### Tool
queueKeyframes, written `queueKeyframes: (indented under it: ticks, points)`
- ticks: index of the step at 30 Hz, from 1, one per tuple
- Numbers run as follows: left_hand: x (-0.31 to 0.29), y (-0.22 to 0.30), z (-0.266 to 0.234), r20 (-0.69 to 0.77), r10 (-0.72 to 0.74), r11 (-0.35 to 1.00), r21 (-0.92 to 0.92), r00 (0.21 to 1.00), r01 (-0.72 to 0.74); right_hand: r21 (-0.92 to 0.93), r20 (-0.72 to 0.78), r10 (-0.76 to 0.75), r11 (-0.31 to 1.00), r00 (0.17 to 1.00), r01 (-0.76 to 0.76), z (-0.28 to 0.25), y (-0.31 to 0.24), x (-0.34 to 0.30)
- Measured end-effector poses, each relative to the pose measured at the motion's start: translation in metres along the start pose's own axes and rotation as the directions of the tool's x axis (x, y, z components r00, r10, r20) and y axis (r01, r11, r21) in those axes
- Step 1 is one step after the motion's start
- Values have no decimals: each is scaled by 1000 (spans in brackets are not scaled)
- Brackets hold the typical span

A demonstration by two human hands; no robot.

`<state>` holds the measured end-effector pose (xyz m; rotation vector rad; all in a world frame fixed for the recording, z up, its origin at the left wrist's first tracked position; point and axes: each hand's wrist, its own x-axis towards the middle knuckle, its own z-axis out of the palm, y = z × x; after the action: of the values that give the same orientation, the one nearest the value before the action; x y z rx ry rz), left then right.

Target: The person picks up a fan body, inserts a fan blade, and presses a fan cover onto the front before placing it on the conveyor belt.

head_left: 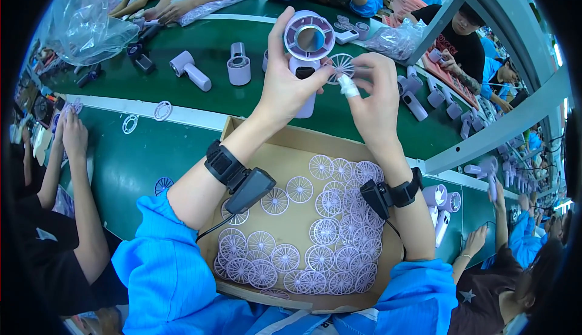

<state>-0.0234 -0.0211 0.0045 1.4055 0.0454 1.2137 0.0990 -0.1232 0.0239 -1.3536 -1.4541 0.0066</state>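
My left hand (pixel 285 86) is closed around a lilac handheld fan (pixel 310 17), holding it upright above the green conveyor with its round head facing me. Beside the fan head, my right hand (pixel 377 96) pinches a round spoked fan grille (pixel 342 63) by its edge. A finger or thumb of the right hand wears a white wrap (pixel 348 86). The grille is close to the fan's right side; whether they touch I cannot tell. Below my forearms lies a shallow cardboard box (pixel 273 162) with many lilac grilles (pixel 327 229), piled mostly on its right side.
Several lilac fans, one a fan with a handle (pixel 191 71), lie on the green conveyor (pixel 163 92). Two rings (pixel 162 111) rest near its edge at left. A metal post (pixel 503 123) slants at right. Co-workers' hands (pixel 76 132) are on both sides and across.
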Motion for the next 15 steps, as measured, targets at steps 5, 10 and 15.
queueKeyframes:
  ticks: [5, 10, 15]
  points:
    - [0, -5, 1, -57, 112, 992, 59, 992, -108, -396, 33, -316, 867, 948, 303, -2, -8, 0]
    - [-2, -8, 5, -58, 186, 971, 163, 981, -175, -464, 1, -420, 804, 908, 372, -2, -4, 1]
    - [-5, -4, 7, -54, 180, 970, 174, 982, -168, -513, 17, -466, 755, 885, 408, -4, -1, 1]
